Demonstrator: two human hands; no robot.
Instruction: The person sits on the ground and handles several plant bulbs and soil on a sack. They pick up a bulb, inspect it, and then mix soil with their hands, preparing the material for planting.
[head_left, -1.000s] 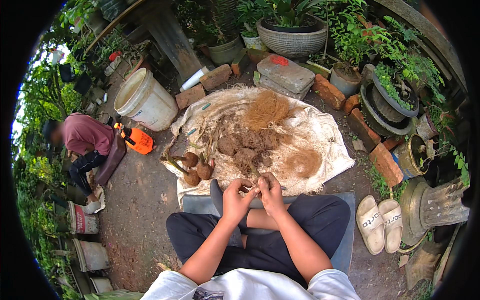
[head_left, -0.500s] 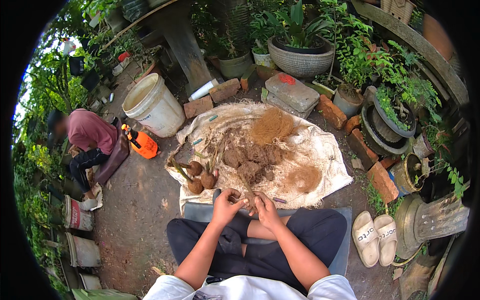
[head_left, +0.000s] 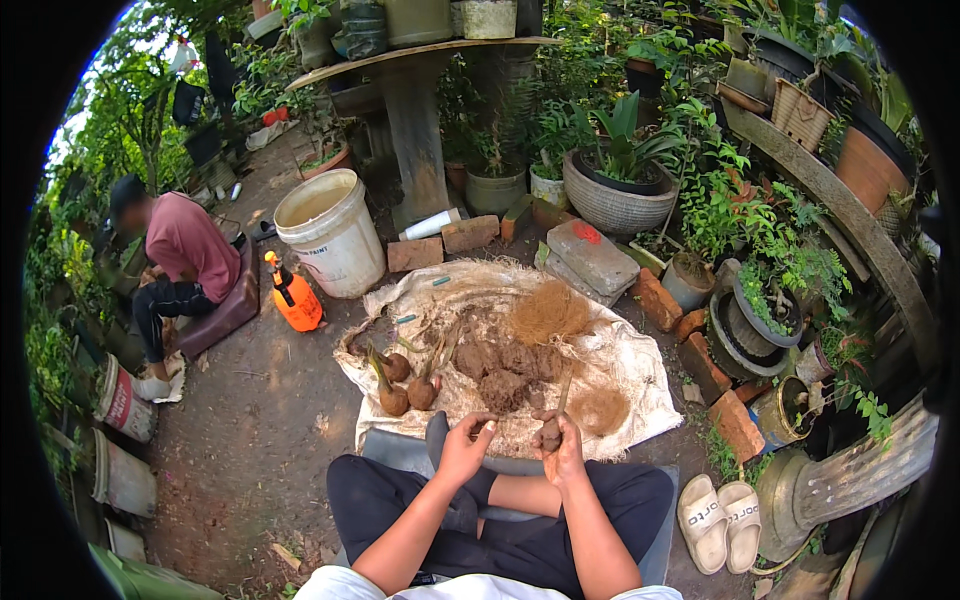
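Observation:
My right hand (head_left: pixel 565 452) grips a brown, bulb-like plant base (head_left: pixel 551 434) with a thin stalk standing up from it. Beside it, with a gap between, my left hand (head_left: pixel 464 448) has its fingers curled and the thumb against them; whatever they hold, if anything, is too small to name. Both hands are above my crossed legs, at the near edge of a soiled whitish sack cloth (head_left: pixel 645 370). On the cloth lie dark soil clumps (head_left: pixel 503 390), a tangle of brown fibre (head_left: pixel 550 312), a smaller fibre pad (head_left: pixel 599 411) and several sprouting brown bulbs (head_left: pixel 393 400).
An orange spray bottle (head_left: pixel 298 298) and a large white bucket (head_left: pixel 335 240) stand at the left, with a seated person (head_left: pixel 190 250) beyond. Bricks (head_left: pixel 708 367) and potted plants (head_left: pixel 620 200) border the far and right sides. Beige sandals (head_left: pixel 722 525) lie right of me.
My hands, together on the plant piece before, have moved apart. The right hand now has it alone, with the stalk more upright. The whole view has shifted too.

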